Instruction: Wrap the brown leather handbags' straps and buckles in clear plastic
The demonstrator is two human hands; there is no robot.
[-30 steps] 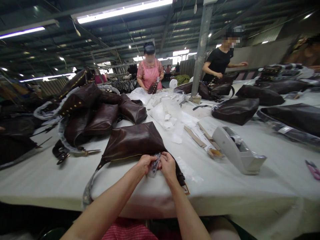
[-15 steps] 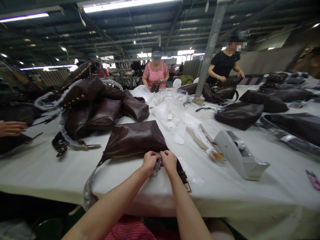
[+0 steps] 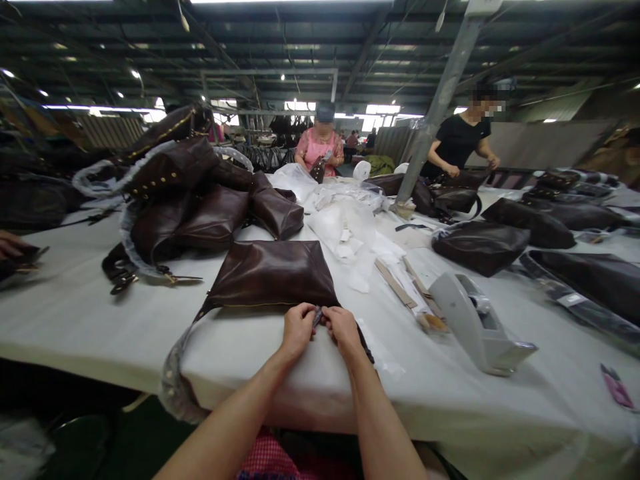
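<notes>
At the near edge of the tabletop point(image 3: 90, 320), the left hand point(image 3: 297, 330) and right hand point(image 3: 341, 329) meet, fingertips nearly touching. Each grip is closed in a pinch on a small wrapped fitting point(image 3: 317, 316) held between them; what the fitting is cannot be told at this size. The fitting sits at the near edge of the brown bag point(image 3: 273, 273), which lies flat directly ahead of both grips, its long axis running left to right across the line of the forearms. Both hands are equally near the fitting; the bulk of the bag lies ahead and slightly left of the left grip. A wrapped strap point(image 3: 175, 373) runs from the bag's left corner and hangs over the tabletop edge, to the left of the left forearm. A grey tape dispenser point(image 3: 475, 323) stands to the right of the right grip, well apart. A heap of brown bags point(image 3: 190, 200) lies ahead and left.
</notes>
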